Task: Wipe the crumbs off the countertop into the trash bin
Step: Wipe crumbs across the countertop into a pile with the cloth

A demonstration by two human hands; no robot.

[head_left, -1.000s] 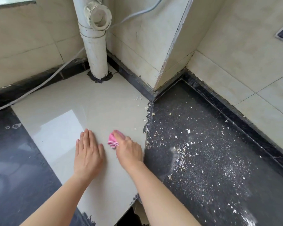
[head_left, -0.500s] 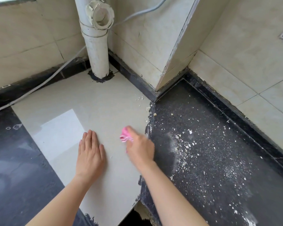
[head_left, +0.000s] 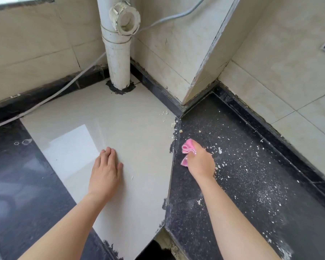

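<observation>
The left hand (head_left: 106,169) lies flat on the pale slab (head_left: 135,132), fingers straight and together. To its right, the right hand (head_left: 201,163) grips a pink cloth (head_left: 188,147) on the dark counter (head_left: 191,212). Crumbs (head_left: 220,151) lie scattered right of the cloth and farther off, toward the corner.

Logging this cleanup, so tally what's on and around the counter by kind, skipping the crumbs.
Hands: 2, the left hand and the right hand
Pink cloth: 1
White pipe: 1
Grey cable: 1
Total: 5
</observation>
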